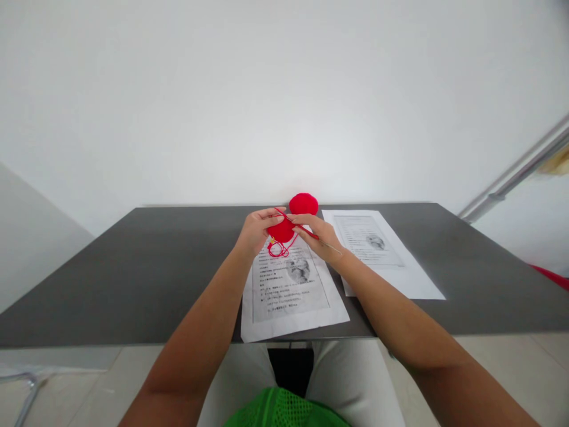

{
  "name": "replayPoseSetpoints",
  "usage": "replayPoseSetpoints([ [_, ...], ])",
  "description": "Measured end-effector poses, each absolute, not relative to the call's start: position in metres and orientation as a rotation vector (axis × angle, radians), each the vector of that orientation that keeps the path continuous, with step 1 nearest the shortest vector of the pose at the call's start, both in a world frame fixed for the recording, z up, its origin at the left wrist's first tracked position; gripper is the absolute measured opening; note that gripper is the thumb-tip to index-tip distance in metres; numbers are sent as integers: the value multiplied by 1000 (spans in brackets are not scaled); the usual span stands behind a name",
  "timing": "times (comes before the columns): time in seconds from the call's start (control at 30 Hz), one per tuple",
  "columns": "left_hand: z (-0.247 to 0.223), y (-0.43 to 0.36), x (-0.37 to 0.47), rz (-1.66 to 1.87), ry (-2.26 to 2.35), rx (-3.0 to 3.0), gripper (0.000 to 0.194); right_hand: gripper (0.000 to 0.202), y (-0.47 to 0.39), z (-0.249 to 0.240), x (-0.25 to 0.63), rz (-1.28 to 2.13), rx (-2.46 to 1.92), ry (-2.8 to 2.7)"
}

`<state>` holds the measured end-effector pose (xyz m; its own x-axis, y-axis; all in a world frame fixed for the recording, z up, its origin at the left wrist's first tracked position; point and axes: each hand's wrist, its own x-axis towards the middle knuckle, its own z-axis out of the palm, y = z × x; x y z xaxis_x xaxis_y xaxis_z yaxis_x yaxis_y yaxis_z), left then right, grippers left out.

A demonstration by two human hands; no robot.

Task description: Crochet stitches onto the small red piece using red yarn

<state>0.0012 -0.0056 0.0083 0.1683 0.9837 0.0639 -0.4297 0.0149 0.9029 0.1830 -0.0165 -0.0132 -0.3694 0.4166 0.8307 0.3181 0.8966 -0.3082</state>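
Between my hands is a red crochet piece [281, 230], roughly round, held above a printed sheet. My left hand [259, 228] pinches its left and upper edge. In my right hand [316, 233] lies a crochet hook [313, 235] with a red grip and a thin metal end pointing down to the right; its other tip meets the piece near my left fingers. A loose loop of red yarn [278, 249] hangs below the piece, with a small yellow marker [271, 241] beside it. Behind my hands sits a red yarn ball [303, 204].
Under my hands lies a printed sheet [288, 326] with text and a picture, reaching the table's front edge. A second printed sheet [413, 284] lies to the right. The dark table [133, 279] backs onto a white wall. A metal pole [524, 169] slants at far right.
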Motion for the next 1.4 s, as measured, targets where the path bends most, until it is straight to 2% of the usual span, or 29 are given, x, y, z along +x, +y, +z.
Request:
replayPoseSetpoints([
  [0.23,3,-5,8,1310,781,907,38,16,-14,-17,180,-131,-574,-2063],
  [0.47,-4,2,1,1370,1056,1265,36,14,-18,-14,174,-66,-667,-2051],
  [0.6,-7,9,-9,1366,1195,1429,32,16,-20,-13,171,187,-723,-1993],
  [0.73,-8,12,-14,1321,1235,1561,25,13,-20,-9,170,644,-892,-1721],
  [0.87,-10,14,-17,1255,1198,1607,22,14,-16,-5,173,1011,-853,-1509],
  [1.13,-10,15,-25,1143,1156,1630,24,16,-19,9,188,620,-862,-2094],
  [1.4,-14,16,-24,1118,1036,1557,23,14,-18,20,199,662,-848,-2092],
])
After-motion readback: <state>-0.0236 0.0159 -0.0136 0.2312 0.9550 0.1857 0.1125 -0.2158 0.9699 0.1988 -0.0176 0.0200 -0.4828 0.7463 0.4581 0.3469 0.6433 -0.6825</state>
